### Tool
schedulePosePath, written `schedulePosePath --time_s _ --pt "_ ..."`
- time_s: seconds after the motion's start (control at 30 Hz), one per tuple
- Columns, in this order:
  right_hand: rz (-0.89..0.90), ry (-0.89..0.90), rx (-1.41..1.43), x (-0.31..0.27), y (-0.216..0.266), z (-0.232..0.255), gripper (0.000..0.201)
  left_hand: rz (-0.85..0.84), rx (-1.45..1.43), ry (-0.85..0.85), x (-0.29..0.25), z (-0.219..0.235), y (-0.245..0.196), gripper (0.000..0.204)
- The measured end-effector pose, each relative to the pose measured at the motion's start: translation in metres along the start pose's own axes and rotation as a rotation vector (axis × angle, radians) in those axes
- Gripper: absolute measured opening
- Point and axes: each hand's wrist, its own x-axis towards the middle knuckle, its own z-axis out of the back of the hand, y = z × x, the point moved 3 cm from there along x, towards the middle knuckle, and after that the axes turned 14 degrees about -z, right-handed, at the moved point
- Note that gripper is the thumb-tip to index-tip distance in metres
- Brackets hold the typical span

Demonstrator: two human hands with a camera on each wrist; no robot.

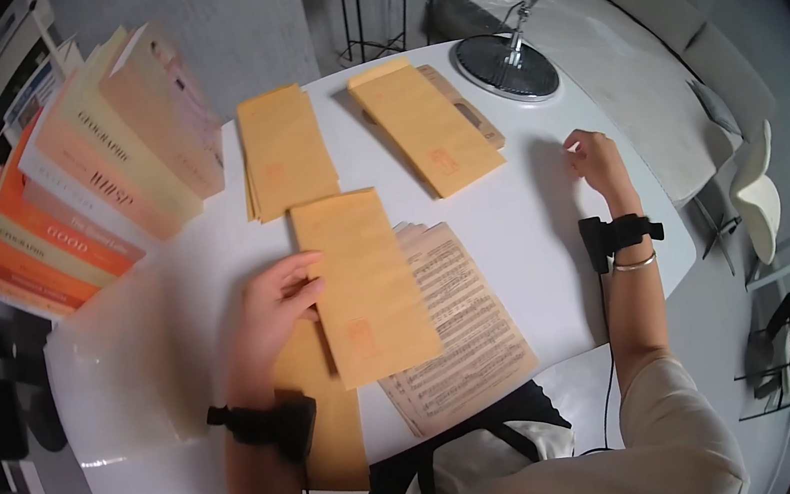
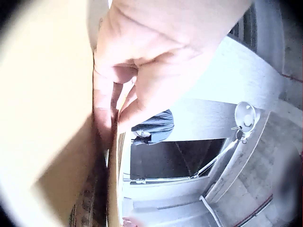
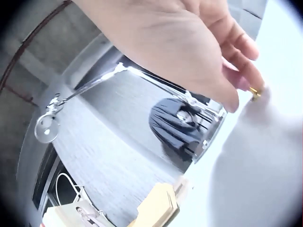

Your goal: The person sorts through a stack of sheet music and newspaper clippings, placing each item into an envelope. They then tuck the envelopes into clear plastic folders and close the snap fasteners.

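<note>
My left hand (image 1: pixel 283 298) pinches the left long edge of a tan paper envelope (image 1: pixel 366 291) with a red stamp near its lower end. In the left wrist view, thumb and fingers (image 2: pixel 105 101) lie on either side of that edge. The envelope overlaps several sheets of printed sheet music (image 1: pixel 471 322) and another tan envelope (image 1: pixel 326 439) near the table's front edge. Over the right side of the table, my right hand (image 1: pixel 599 163) has loosely curled fingers, with a gap between thumb and fingers. A small gold band (image 3: pixel 255 92) shows at one finger in the right wrist view.
A stack of tan envelopes (image 1: pixel 286 151) lies at the back, another envelope (image 1: pixel 429 131) over a brownish flat item (image 1: pixel 466 106) to its right. Upright books (image 1: pixel 93 178) line the left side. A lamp's round base (image 1: pixel 506 68) stands at the back right of the white table (image 1: pixel 567 324).
</note>
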Motion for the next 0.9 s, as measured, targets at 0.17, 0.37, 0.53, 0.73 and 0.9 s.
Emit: schedulePosePath --time_s 0.17,0.37,0.53,0.73,0.9 --pt "0.251 0.145 0.477 -0.04 0.087 0.012 0.009 -0.032 -0.005 0.048 0.003 -0.003 0.005 0.032" --pt "0.868 0.284 0.641 -0.124 0.231 -0.018 0.007 -0.025 -0.031 0.077 0.003 -0.004 0.008 0.024" --pt "0.969 0.489 0.393 -0.141 0.26 -0.094 0.009 -0.033 -0.012 0.084 0.005 -0.001 0.013 0.019" --pt "0.63 0.469 0.455 -0.091 0.211 -0.012 0.022 -0.012 -0.018 0.114 0.003 -0.001 0.013 0.021" --pt "0.289 0.052 0.304 -0.011 0.078 0.022 0.017 -0.038 -0.022 0.101 0.004 -0.002 0.012 0.021"
